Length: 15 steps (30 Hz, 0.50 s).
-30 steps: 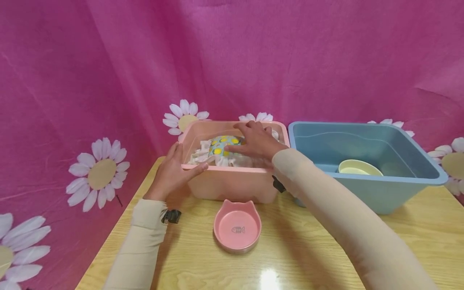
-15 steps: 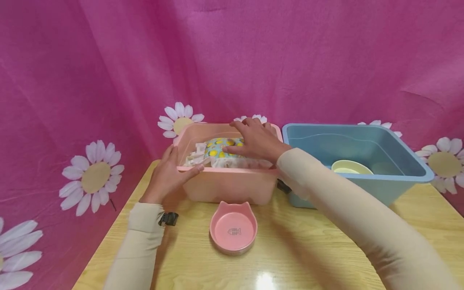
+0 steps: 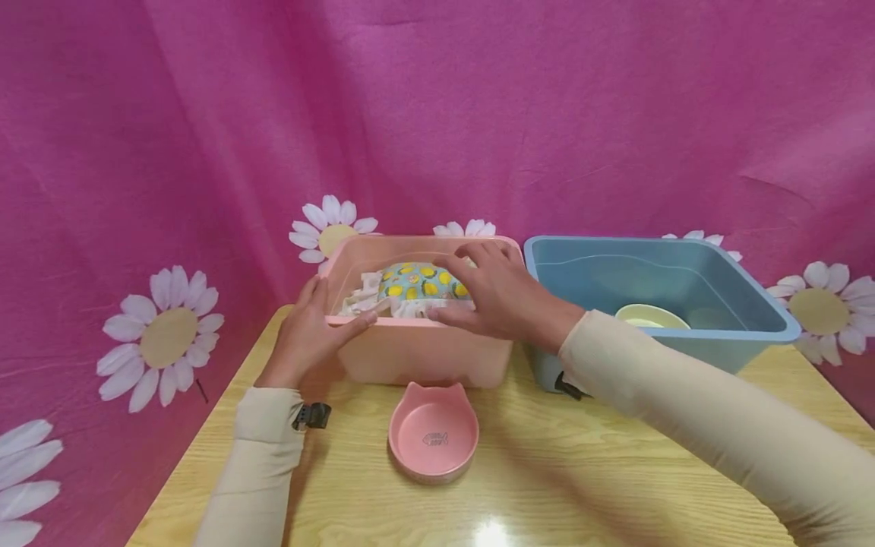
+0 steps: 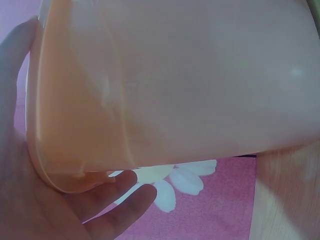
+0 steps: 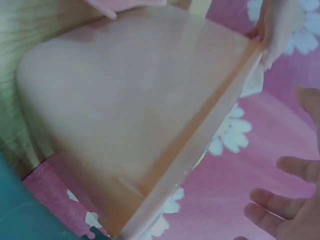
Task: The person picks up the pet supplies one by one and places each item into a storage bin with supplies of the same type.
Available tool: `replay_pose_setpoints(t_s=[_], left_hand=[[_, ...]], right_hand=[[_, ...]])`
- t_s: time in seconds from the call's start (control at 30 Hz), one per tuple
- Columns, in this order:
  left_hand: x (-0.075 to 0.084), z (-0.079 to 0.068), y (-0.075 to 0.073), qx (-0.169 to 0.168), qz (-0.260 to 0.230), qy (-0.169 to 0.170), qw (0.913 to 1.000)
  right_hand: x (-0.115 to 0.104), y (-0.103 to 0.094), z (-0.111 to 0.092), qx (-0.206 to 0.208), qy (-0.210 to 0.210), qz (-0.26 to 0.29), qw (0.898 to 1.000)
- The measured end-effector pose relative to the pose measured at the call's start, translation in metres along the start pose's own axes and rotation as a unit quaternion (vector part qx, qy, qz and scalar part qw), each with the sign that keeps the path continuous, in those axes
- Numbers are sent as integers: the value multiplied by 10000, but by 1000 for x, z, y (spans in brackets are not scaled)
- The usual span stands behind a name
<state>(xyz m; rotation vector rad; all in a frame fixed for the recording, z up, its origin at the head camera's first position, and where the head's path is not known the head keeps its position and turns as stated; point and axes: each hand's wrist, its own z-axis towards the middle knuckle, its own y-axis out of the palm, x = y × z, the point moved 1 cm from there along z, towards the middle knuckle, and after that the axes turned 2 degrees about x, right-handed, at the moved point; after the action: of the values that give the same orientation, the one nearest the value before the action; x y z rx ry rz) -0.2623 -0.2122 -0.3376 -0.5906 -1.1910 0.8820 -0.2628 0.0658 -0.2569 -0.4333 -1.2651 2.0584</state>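
Observation:
A pink bin (image 3: 424,353) stands on the table, with a light-blue lemon-print cushion (image 3: 417,282) edged in white ruffles inside it. My left hand (image 3: 298,334) grips the bin's near left corner, thumb along the front rim and fingers down the left side. The left wrist view has its fingers (image 4: 120,200) bent around the rim of the pink bin (image 4: 200,85). Over the bin's right part is my right hand (image 3: 495,292), fingers spread and holding nothing, covering part of the cushion. The right wrist view shows its fingertips (image 5: 260,212) apart from the bin.
A blue bin (image 3: 656,285) with a pale yellow dish (image 3: 649,315) inside stands right beside the pink one. In front sits a pink cat-eared bowl (image 3: 434,437) with a fish-bone print. A magenta daisy-print cloth (image 3: 437,114) hangs behind the wooden table (image 3: 560,456).
My right hand has drawn back slightly toward me and lowered from the cushion, showing more of its print. The left hand keeps its place on the bin. The whole view shifts slightly.

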Motion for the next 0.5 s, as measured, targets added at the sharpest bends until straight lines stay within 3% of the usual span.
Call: replay_pose_setpoints(t_s=[0.27,0.5], left_hand=[[-1,0,2,-89,95,-32,9999],[0,0,-1,0,186,55,9998]], right_hand=[[-9,-6,-27,788,-904,-87,9927],[-26,-9,-46,983,-1294,246,9864]])
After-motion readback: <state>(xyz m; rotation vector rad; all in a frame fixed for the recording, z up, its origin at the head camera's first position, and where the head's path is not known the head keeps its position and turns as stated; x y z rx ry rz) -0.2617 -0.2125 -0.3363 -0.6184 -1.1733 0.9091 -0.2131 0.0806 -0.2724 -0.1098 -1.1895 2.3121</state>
